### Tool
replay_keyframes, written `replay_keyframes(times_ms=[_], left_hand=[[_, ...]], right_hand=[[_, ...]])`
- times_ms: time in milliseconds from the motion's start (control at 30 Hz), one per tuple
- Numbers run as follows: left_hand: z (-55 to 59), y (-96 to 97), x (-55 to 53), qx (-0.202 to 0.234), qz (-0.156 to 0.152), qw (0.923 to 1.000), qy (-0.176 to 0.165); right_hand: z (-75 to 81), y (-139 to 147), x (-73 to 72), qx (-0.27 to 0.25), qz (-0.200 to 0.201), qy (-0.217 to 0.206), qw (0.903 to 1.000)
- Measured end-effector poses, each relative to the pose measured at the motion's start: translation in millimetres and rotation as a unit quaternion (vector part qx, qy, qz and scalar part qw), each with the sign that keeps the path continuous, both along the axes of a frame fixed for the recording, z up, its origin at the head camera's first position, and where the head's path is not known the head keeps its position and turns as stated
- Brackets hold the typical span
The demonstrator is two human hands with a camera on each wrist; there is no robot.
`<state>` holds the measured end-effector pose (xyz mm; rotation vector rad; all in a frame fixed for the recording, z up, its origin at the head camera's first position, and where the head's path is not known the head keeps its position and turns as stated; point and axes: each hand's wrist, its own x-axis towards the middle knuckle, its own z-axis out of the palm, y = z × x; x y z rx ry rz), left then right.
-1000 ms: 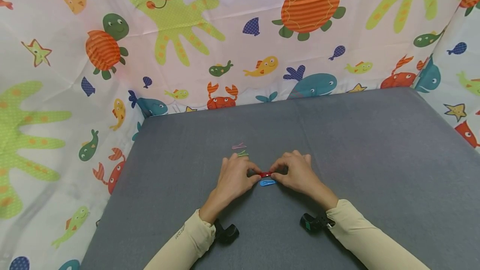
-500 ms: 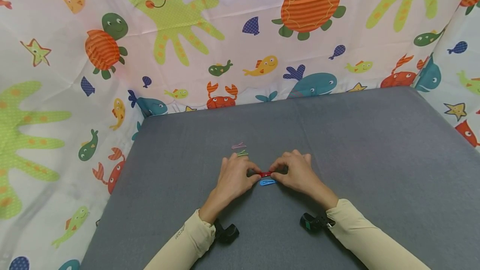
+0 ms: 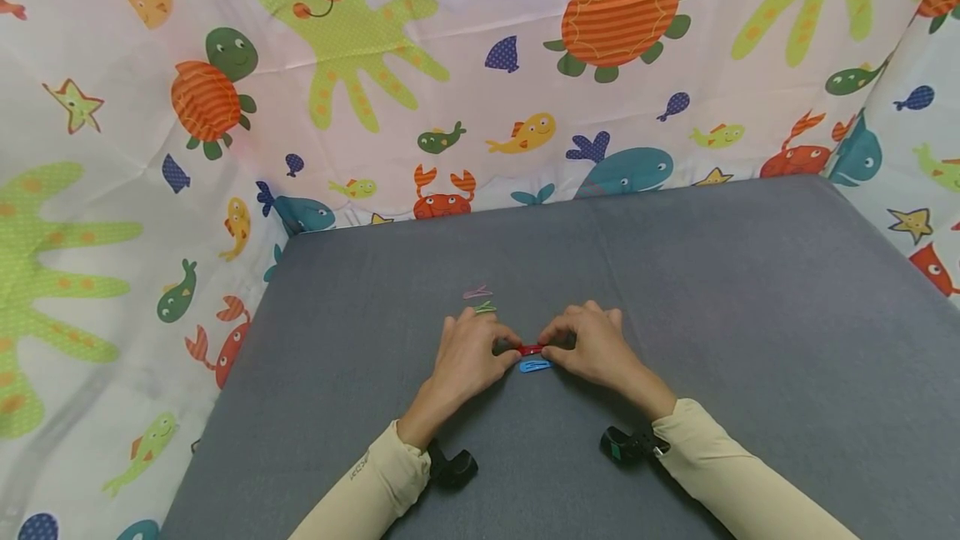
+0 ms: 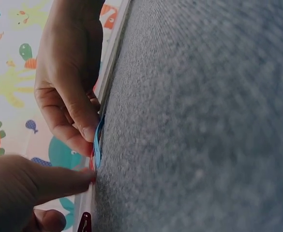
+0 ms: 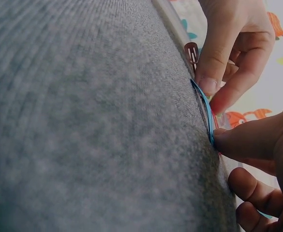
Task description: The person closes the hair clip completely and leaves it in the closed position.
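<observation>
A red hair clip (image 3: 531, 349) is between my two hands at the middle of the table. My left hand (image 3: 474, 352) pinches its left end between thumb and index finger. At the other end, my right hand (image 3: 597, 345) pinches it in the same way. Just in front of it lies a blue snap hair clip (image 3: 536, 366), close to both thumbs. In the right wrist view, the blue clip (image 5: 206, 108) partly hides the red one. Beyond my left hand lie a green hair clip (image 3: 486, 307) and a pink hair clip (image 3: 477, 292), both spread apart.
A grey cloth-covered table (image 3: 720, 298) extends around the hands. Behind it and along both sides hangs a sheet (image 3: 480, 98) printed with sea animals. Both wrist views show a dark red snap clip (image 4: 85, 222) near the left hand; the head view does not show it clearly.
</observation>
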<state>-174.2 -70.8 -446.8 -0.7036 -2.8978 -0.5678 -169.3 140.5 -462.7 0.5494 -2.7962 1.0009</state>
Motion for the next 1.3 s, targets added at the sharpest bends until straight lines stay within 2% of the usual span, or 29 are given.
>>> replay_keyframes(times_ms=[200,433,933,1300], left_hand=[[1.3,-4.7,-3.5,0.028,-0.003,0.9994,-0.019],[3.7,-13.6,-6.9,0.059,0.004,0.9979,-0.027],[10.4,-31.6,-10.6,0.086,0.031,0.9952,-0.034],[11.8,-39.8,-9.4,0.075,0.047,0.9957,-0.026]], right_hand=[[-1.5,2.0,-0.7,-0.027,0.005,0.001,0.9996],[-2.5,3.4,-1.2,-0.049,0.009,0.003,0.9988],[-3.0,-0.4,-2.6,-0.053,0.004,0.021,0.9984],[-0.7,-4.3,-3.3,-0.048,0.011,0.041,0.9980]])
